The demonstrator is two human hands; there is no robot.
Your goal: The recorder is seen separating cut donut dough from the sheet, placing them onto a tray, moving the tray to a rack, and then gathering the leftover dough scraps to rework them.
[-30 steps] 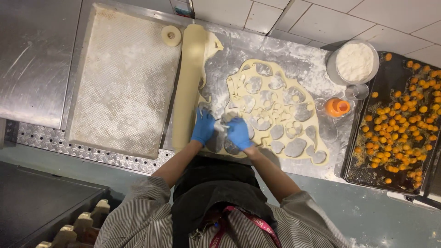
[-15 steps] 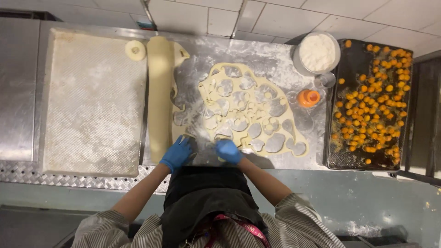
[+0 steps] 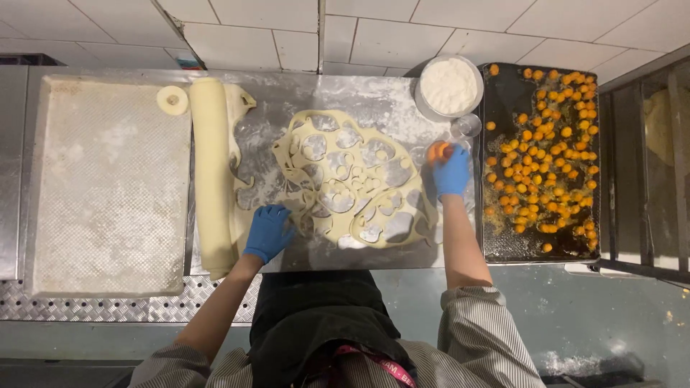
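A flat sheet of pale dough (image 3: 345, 179) with several round holes cut out of it lies on the floured steel worktop (image 3: 359, 93). My left hand (image 3: 268, 232), in a blue glove, rests flat on the worktop at the sheet's near left corner, next to a long roll of dough (image 3: 213, 172). My right hand (image 3: 451, 169), also blue-gloved, is at the sheet's right edge with its fingers around a small orange round cutter (image 3: 436, 151).
A perforated baking tray (image 3: 108, 187) lies at the left with one dough ring (image 3: 172, 100) on its far corner. A white bowl of flour (image 3: 449, 86) and a small clear cup (image 3: 467, 126) stand at the back. A dark tray (image 3: 503, 244) of several orange pieces sits at the right.
My hands have parted from the sheet's near edge. The right hand moved out to the orange cutter at the right and closed on it; the left shifted to the sheet's left corner.
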